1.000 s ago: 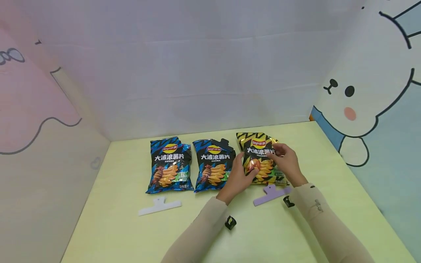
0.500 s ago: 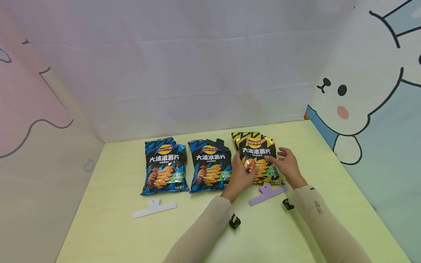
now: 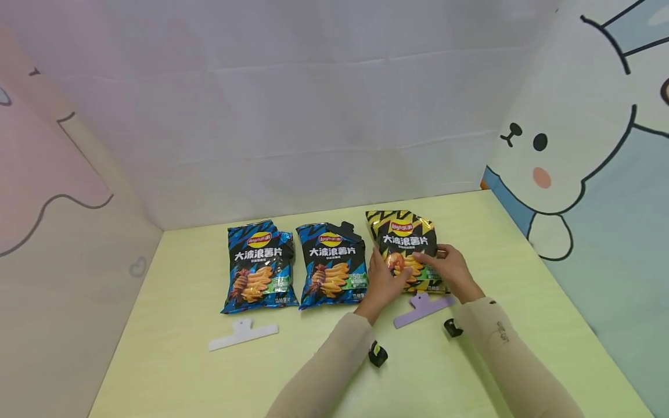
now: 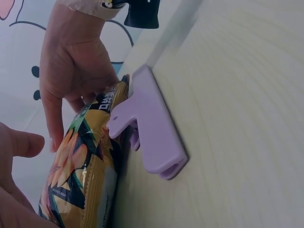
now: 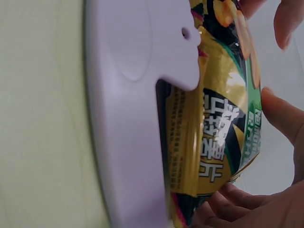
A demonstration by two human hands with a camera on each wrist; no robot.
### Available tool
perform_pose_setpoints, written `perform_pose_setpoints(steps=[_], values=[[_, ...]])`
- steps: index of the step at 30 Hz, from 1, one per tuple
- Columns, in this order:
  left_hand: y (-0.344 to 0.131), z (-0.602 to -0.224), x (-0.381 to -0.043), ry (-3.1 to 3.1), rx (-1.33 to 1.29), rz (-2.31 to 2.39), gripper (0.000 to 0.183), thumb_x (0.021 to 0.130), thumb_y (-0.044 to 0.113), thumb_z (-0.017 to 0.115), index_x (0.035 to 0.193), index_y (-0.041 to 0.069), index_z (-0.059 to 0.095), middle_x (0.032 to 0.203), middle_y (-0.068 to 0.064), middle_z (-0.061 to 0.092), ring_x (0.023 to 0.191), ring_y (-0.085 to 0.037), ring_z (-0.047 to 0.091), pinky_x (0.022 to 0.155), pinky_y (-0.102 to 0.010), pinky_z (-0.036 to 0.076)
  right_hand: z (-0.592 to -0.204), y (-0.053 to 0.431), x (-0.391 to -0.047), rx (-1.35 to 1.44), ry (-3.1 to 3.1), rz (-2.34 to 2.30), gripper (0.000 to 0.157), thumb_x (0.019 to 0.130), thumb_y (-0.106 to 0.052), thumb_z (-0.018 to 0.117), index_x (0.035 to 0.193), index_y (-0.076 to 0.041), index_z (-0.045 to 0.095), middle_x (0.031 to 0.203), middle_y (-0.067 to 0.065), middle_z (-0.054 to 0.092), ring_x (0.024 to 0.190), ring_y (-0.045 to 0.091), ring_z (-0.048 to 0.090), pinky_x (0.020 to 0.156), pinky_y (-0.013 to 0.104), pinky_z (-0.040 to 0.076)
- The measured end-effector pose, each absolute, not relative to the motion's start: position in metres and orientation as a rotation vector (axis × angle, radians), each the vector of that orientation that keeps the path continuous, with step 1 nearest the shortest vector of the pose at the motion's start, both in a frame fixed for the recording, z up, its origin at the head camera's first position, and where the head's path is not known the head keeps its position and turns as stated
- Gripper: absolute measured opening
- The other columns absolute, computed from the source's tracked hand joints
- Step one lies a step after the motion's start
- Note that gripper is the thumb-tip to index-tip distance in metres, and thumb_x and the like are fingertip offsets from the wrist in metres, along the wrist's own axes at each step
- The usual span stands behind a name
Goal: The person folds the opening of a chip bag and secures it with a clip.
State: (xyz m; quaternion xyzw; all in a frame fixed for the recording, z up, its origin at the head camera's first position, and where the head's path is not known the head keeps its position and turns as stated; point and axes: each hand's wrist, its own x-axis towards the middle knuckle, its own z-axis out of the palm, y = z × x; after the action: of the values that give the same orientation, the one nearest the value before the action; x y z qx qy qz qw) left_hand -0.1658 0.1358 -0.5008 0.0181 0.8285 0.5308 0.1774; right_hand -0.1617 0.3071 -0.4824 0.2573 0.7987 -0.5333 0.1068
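Note:
A yellow-and-black chip bag (image 3: 402, 241) lies at the right end of a row of bags. My left hand (image 3: 384, 287) is at its left edge, fingers extended along the side, thumb raised over the front. In the left wrist view that thumb (image 4: 28, 144) stands apart from the printed face. My right hand (image 3: 452, 270) grips the bag's lower right side; in the right wrist view its thumb (image 5: 280, 111) presses the front while the other fingers reach under the edge. A purple bag clip (image 3: 422, 309) lies just below the bag's bottom seam.
Two blue chip bags (image 3: 259, 267) (image 3: 333, 264) lie to the left; the nearer one carries a black clip (image 3: 344, 231) at its top right corner. A white bag clip (image 3: 243, 334) rests in front of the leftmost bag. A wall (image 3: 313, 133) borders the table's back.
My right hand has moved in from just off the bag's right side and now grips it. My left hand stays at the left edge. The head view has shifted slightly.

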Motion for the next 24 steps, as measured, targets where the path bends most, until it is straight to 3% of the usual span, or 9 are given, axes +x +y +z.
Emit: perform_pose_setpoints(steps=[10,24], values=[[0.133,-0.499,-0.164,2.339,0.078,1.518,0.099,0.093,0.044,0.066,0.162,0.007,0.004,0.169,-0.018,0.014,0.155,-0.039,0.02,0.123,-0.057,0.028,-0.485,0.305,-0.16,0.721,2.352,-1.605,0.089,0.096,-0.039,0.066,0.16,-0.002,0.016,0.15,0.031,0.042,0.13,0.038,0.052,0.109,0.048,0.047],[0.136,-0.496,-0.165,2.345,0.1,1.528,0.096,0.094,0.042,0.065,0.162,0.011,0.006,0.17,-0.015,0.012,0.156,-0.036,0.02,0.124,-0.056,0.027,-0.493,0.305,-0.16,0.706,2.316,-1.785,0.087,0.097,-0.038,0.066,0.163,-0.015,0.014,0.157,0.027,0.039,0.137,0.039,0.049,0.112,0.049,0.043]])
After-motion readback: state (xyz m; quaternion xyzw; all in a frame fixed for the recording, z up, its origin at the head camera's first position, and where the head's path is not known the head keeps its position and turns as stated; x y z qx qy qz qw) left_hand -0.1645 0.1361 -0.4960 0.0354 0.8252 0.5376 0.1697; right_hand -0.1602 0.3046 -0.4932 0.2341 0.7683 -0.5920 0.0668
